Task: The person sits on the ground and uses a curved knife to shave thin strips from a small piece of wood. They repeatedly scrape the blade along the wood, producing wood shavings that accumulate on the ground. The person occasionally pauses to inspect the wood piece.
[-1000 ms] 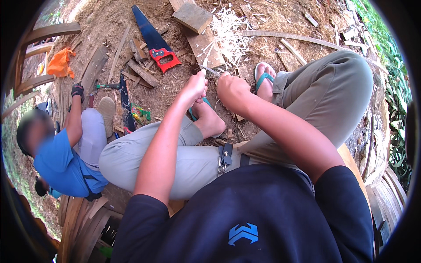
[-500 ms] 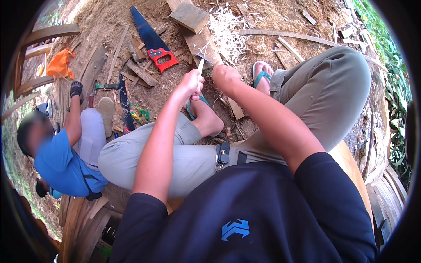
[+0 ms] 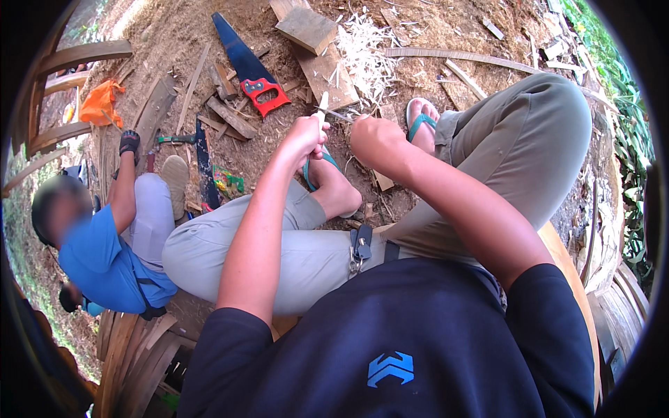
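My left hand (image 3: 307, 136) is closed around a pale, peeled wooden stick (image 3: 323, 104), whose upper end points away from me. In my right hand (image 3: 378, 138) is a knife, its handle hidden in the fist. The thin knife blade (image 3: 341, 115) reaches left toward the stick, close to its side; whether it touches cannot be made out. Just beyond both hands lies a wooden plank (image 3: 325, 75) with a wood block (image 3: 306, 29) on top. Pale shavings (image 3: 367, 57) are heaped to the right of the plank.
A hand saw with a red handle (image 3: 265, 96) lies left of the plank. Wood offcuts (image 3: 231, 117), a hammer (image 3: 176, 139) and a second saw blade (image 3: 207, 167) lie further left. A person in a blue shirt (image 3: 115, 261) sits at the left, near an orange bag (image 3: 102, 103).
My right hand has moved right and a little nearer to me, drawing the knife back along the stick. My left hand keeps hold of the stick. The whole view has shifted slightly.
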Motion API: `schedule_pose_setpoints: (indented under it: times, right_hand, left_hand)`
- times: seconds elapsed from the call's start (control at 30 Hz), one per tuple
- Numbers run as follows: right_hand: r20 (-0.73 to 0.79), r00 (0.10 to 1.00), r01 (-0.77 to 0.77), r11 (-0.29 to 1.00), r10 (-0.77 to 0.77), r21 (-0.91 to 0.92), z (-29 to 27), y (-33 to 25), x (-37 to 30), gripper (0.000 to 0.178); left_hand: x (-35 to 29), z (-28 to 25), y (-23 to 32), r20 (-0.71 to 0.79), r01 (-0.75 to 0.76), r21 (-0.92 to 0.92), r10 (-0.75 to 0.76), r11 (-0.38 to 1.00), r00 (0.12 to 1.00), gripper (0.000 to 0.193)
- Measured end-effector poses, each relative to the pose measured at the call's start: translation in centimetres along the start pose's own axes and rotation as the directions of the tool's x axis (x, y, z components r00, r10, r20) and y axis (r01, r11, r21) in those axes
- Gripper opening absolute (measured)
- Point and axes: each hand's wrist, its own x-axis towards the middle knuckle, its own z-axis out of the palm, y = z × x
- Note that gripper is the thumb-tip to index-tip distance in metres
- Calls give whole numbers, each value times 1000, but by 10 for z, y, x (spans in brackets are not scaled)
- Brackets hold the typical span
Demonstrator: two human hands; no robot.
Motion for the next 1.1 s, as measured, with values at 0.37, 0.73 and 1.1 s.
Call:
schedule_pose_setpoints:
  times: [0.37, 0.73, 1.1]
  right_hand:
    - [14, 971, -237, 963, 241, -130, 8, -24, 27, 34]
    - [119, 993, 15, 981, 8, -192, -9, 5, 49, 32]
    - [191, 979, 120, 956, -69, -269, -29, -20, 3, 46]
  left_hand:
    - [6, 14, -12, -183, -74, 102, 92, 992, 979, 31]
    - [-2, 12, -8, -86, -66, 107, 75, 992, 993, 32]
    - [8, 8, -9, -109, -111, 122, 124, 986, 986, 37]
